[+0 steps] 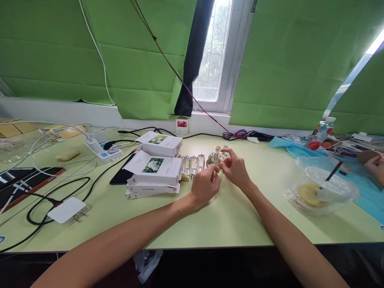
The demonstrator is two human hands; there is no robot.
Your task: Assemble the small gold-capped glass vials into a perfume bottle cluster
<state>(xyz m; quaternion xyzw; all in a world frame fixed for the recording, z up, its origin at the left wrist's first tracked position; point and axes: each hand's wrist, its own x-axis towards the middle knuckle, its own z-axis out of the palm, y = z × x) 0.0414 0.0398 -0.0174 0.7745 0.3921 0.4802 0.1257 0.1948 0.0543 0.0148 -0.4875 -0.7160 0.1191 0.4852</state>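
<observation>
A small clear glass bottle with a gold neck [217, 154] stands between my two hands. My left hand [205, 186] is closed at its near left side, with the fingertips curled and partly hidden. From the right, my right hand [235, 166] pinches at the same bottle with thumb and forefinger. Just left of it, several similar glass bottles [194, 163] stand in a row, and one gold-topped piece [185, 177] lies in front of them. White printed boxes [162, 170] are stacked left of the row, the upper one with its flap open.
Behind the stack lies another white box [162, 143]. A power strip [103, 150], cables and a white charger [68, 211] spread over the left side. To the right sit a bagged drink cup [321, 188] and blue cloth [367, 192]; another person's hand [376, 166] shows at the right edge.
</observation>
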